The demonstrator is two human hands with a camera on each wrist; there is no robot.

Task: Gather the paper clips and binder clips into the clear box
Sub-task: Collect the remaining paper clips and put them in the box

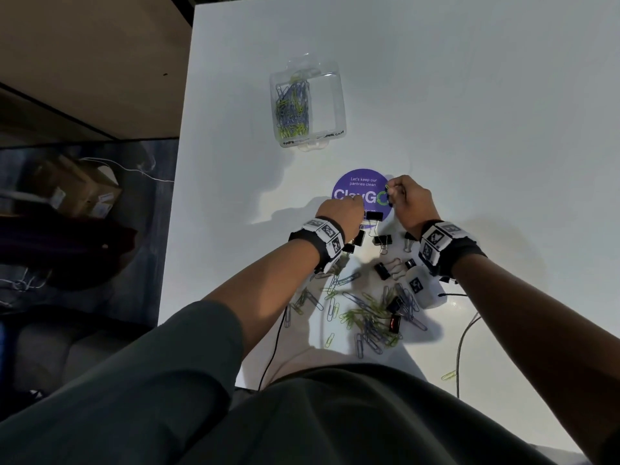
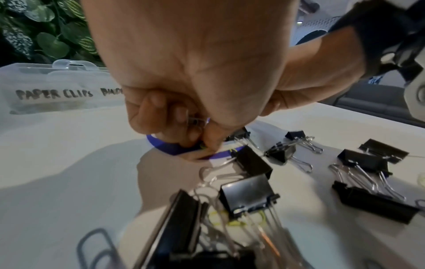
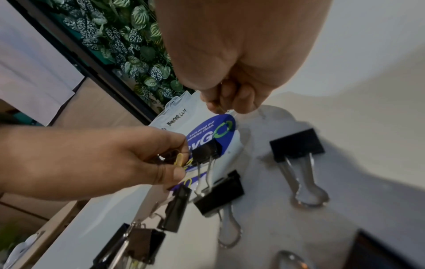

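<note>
The clear box (image 1: 307, 105) stands at the far middle of the white table, with blue and yellow-green paper clips in its left compartment and its right one bare. Over the purple sticker (image 1: 362, 193) my left hand (image 1: 352, 206) pinches several paper clips (image 3: 178, 160), beside a black binder clip (image 1: 374, 216). Just to the right, my right hand (image 1: 394, 193) is lifted a little and pinches a few clips (image 1: 387, 188) too. Several black binder clips (image 1: 382, 239) lie under my wrists. Nearer me is a loose pile of paper clips (image 1: 369, 317).
The table's left edge (image 1: 174, 263) drops to the floor, where a cardboard box (image 1: 77, 193) sits. Thin cables (image 1: 464, 340) trail off the near edge. One stray yellow-green paper clip (image 1: 448, 375) lies at the near right. Bare table surrounds the clear box.
</note>
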